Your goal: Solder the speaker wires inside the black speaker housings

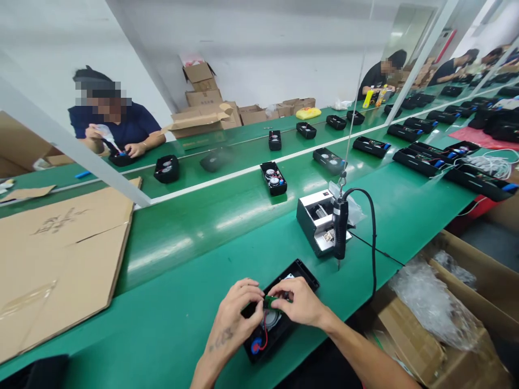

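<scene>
- I see both hands over an open black plastic speaker housing [279, 313] lying at the near edge of the green surface [194, 254].
- My left hand [237, 308] and right hand [298, 302] together pinch a small green circuit board [272, 302] inside it.
- A black electric screwdriver [339, 229] hangs just beyond, beside a grey box [314, 216].

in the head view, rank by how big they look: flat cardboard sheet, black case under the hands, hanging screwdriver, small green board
1. flat cardboard sheet
2. black case
3. hanging screwdriver, though it sits farther from the camera
4. small green board
</scene>
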Tool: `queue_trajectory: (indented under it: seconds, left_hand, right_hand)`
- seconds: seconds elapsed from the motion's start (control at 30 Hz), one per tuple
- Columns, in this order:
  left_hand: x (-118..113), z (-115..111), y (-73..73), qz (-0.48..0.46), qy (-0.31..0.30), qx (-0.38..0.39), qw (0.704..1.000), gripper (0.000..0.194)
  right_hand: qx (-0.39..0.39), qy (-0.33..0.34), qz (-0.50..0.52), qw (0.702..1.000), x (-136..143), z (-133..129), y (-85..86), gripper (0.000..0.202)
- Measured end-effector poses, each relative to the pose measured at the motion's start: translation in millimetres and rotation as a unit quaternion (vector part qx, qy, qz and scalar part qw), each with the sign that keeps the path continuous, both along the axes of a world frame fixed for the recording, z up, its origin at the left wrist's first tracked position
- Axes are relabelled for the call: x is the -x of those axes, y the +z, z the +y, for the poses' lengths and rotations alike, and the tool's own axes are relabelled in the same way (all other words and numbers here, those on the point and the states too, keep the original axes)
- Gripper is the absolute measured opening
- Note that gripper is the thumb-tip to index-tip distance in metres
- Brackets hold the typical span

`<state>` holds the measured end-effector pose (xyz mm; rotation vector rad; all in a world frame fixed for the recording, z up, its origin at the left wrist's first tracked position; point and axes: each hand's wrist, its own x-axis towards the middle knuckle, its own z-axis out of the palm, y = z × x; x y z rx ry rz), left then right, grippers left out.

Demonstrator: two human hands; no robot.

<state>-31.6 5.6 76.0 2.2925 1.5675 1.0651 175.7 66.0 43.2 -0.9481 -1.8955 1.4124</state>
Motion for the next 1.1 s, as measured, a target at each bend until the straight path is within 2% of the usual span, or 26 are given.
queue_trajectory:
  seconds: [0.1, 0.27, 0.4, 0.6, 0.87, 1.0, 1.1]
  left_hand:
    - [2.9, -1.0, -0.2, -0.073, -0.007, 0.057, 0.996, 0.018]
    - [11.0, -10.9, -5.5, -0.063, 0.066, 0.020, 0.996, 0.017]
    - [10.1, -15.4, -7.0, -0.044, 0.043, 0.032, 0.998, 0.022]
    - [0.6, -11.4, -6.5, -0.021, 0.012, 0.018, 1.000, 0.017]
    - [1.6, -9.3, -3.8, 0.007, -0.011, 0.000, 1.000, 0.014]
    - [-2.0, -10.3, -1.2, 0.012, -0.023, 0.009, 1.000, 0.015]
    - [-7.8, -12.7, -4.8, 0.001, -0.004, 0.031, 1.000, 0.014]
  right_hand:
    - [0.030, -0.003, 0.011, 0.999, -1.1, 2.5, 1.9, 0.017]
    - [0.036, -0.013, 0.009, 0.999, -2.8, 3.0, 1.9, 0.018]
    - [0.042, -0.007, 0.015, 0.999, -4.4, 1.9, -0.2, 0.017]
    - [0.046, -0.006, 0.020, 0.999, -5.4, 1.7, -2.4, 0.017]
    - [0.020, 0.009, 0.012, 1.000, -5.9, 1.0, -0.1, 0.018]
    - [-0.023, 0.040, -0.045, 0.998, -2.8, -0.2, 5.8, 0.023]
    - [-0.056, 0.032, -0.098, 0.993, 1.6, -1.7, 6.0, 0.024]
